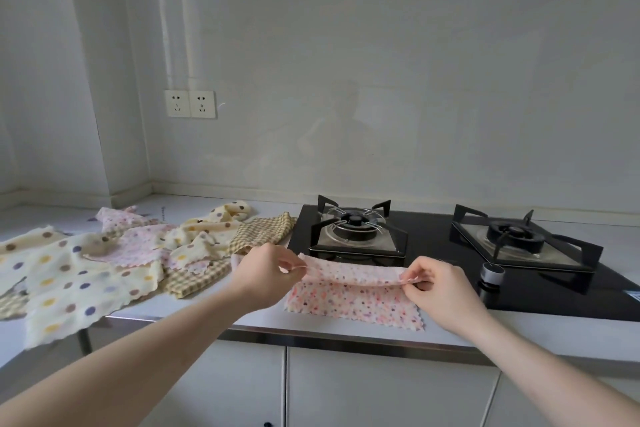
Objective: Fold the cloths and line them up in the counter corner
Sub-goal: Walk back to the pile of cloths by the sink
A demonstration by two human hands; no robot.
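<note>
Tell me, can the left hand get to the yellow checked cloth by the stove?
Probably yes. The yellow checked cloth lies just beyond the left hand with nothing between, but that hand pinches the pink cloth, so it must let go first.

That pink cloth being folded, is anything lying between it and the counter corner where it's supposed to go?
Yes. A heap of unfolded cloths covers the counter between the pink cloth and the corner.

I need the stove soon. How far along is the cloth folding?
Nothing looks finished: no folded cloths are lined up in the counter corner. In hand: left hand and right hand pinch the pink cloth, mid-fold beside the stove. Left: the unfolded pile.
</note>
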